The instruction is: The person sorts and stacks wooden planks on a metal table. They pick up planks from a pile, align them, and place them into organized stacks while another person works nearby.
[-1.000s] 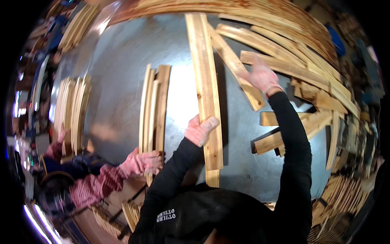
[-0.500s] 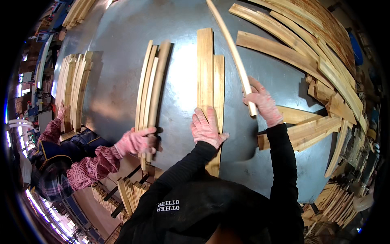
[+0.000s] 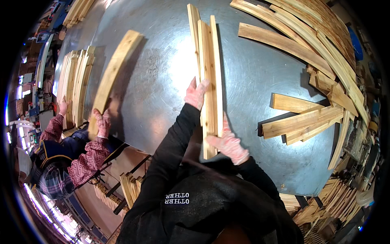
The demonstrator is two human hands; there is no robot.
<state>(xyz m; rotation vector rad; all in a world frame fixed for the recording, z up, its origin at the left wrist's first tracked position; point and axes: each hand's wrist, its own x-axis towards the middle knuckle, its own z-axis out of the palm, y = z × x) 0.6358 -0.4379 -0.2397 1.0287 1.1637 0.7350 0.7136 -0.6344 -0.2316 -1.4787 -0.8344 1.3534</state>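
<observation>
Several pale wooden boards (image 3: 208, 77) stand close together in front of me, their long sides pointing away across the metal table (image 3: 162, 81). My left hand (image 3: 197, 93), in a pinkish-white glove, grips them from the left side at about mid-length. Lower down, my right hand (image 3: 230, 144), gloved alike, closes round their near end from the right, thumb lying across the top. The rightmost strip (image 3: 216, 61) sits on edge beside the others; a board (image 3: 193, 28) on the left leans slightly away at its far end. Some fingers are hidden behind the wood.
On the left, a co-worker's gloved hand (image 3: 101, 122) holds a board (image 3: 113, 73), the other hand (image 3: 63, 106) beside a row of upright boards (image 3: 75, 85). Loose boards (image 3: 300, 126) and a pile of long planks (image 3: 321, 53) lie on the right. More wood (image 3: 335, 201) is stacked below the table.
My right hand has brought its strip left against the boards, and my left hand has shifted onto their left side. The co-worker's hand has moved left, and the strips there have left their place.
</observation>
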